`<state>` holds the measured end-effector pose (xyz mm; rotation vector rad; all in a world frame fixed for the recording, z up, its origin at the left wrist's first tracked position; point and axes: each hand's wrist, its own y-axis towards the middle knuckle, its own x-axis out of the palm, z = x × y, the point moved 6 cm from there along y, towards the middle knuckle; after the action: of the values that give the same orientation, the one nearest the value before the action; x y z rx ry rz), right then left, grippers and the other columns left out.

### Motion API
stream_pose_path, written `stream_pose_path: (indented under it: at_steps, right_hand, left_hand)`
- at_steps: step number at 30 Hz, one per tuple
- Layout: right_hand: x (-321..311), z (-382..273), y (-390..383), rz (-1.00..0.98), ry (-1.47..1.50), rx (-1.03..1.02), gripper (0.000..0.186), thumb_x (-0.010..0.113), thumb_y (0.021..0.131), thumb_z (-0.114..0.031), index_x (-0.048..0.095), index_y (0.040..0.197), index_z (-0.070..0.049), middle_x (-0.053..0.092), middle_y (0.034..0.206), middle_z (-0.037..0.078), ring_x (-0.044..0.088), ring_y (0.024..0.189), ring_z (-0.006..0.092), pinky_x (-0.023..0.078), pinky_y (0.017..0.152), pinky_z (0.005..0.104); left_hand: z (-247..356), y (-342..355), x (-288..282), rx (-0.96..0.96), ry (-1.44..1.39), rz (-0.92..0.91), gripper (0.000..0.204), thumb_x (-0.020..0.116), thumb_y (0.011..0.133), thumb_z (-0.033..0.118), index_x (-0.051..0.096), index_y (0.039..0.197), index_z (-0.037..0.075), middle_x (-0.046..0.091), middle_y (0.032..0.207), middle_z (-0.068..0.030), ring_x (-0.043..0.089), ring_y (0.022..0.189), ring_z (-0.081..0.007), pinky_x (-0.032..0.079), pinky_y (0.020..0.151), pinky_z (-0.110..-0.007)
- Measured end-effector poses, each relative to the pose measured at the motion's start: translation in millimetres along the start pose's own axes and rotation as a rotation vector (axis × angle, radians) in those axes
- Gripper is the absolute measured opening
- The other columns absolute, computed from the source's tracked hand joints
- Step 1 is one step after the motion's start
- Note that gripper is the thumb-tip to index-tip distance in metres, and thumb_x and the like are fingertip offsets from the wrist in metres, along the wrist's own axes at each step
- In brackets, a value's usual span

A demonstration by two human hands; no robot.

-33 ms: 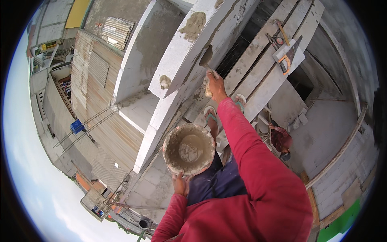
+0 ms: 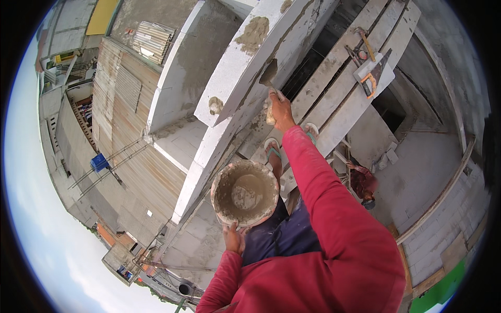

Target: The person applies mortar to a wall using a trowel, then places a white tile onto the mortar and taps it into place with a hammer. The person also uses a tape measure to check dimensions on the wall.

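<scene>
My left hand (image 2: 234,239) grips the near rim of a round bucket (image 2: 215,201), its fingers closed over the edge. Wet grey mortar (image 2: 245,192) lies inside the bucket, and its walls are crusted. Farther forward, my right hand (image 2: 281,110) is wrapped around the handle of a trowel (image 2: 269,73). The grey blade points away from me, against or very near the side of a white block wall (image 2: 229,94); I cannot tell whether it touches. Patches of mortar (image 2: 253,34) mark the wall's top, with a smaller lump (image 2: 215,105) near its corner.
I stand in sandals on planks (image 2: 334,96). On them lie a hammer (image 2: 368,46) and a handsaw (image 2: 380,67) with an orange handle. Gaps run between the boards. Below at right, another person (image 2: 364,182) is at a lower level. Corrugated roofs (image 2: 112,99) spread out beyond the wall.
</scene>
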<state>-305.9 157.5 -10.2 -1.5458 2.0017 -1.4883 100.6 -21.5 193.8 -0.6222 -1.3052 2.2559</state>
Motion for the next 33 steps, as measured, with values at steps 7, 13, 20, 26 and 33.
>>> stream_pose_path:
  at_steps: [7,13,20,26,33]
  right_hand:
    - [39,-8,-60,-0.042,-0.101,-0.099,0.027,0.059,0.102,-0.024,0.059,0.119,-0.003,0.058,0.078,0.003,0.058,0.058,0.0131,0.051,0.049,0.0307]
    - [42,6,-135,-0.149,-0.296,-0.126,0.025,0.059,0.103,-0.026,0.06,0.117,-0.005,0.06,0.081,0.002,0.06,0.062,0.0117,0.051,0.052,0.0293]
    - [-31,-9,-257,-0.242,-0.41,-0.01,0.022,0.067,0.099,-0.024,0.057,0.108,-0.007,0.064,0.091,0.002,0.059,0.067,0.0094,0.051,0.056,0.0259]
    - [-22,-98,-363,-0.319,-1.165,-0.383,0.041,0.062,0.101,-0.028,0.057,0.132,-0.002,0.069,0.104,0.012,0.068,0.084,0.0249,0.056,0.071,0.0365]
    - [133,-115,-430,-0.834,-2.173,-0.979,0.04,0.069,0.093,-0.038,0.065,0.117,-0.006,0.071,0.107,0.016,0.071,0.093,0.0361,0.057,0.075,0.0447]
  left_hand:
    - [11,-11,0,0.064,-0.02,0.011,0.054,0.051,0.098,0.003,0.035,0.148,0.012,0.055,0.134,-0.017,0.068,0.103,-0.0374,0.063,0.077,-0.047]
    - [51,-24,-24,0.151,0.058,0.024,0.052,0.052,0.096,0.002,0.039,0.146,0.007,0.062,0.124,-0.0162,0.072,0.09,-0.0316,0.064,0.063,-0.039]
    - [121,-79,-67,0.392,0.056,0.022,0.052,0.051,0.095,0.0,0.047,0.146,0.001,0.062,0.129,-0.0128,0.067,0.105,-0.0189,0.059,0.079,-0.03]
    - [167,-129,-97,0.714,-0.14,0.073,0.049,0.053,0.095,0.002,0.049,0.143,-0.006,0.062,0.13,-0.0115,0.06,0.112,-0.0172,0.047,0.097,-0.031]
    - [202,-171,-87,0.931,-0.034,0.216,0.036,0.059,0.096,0.006,0.062,0.129,-0.008,0.068,0.116,-0.0079,0.06,0.105,-0.0139,0.048,0.092,-0.029]
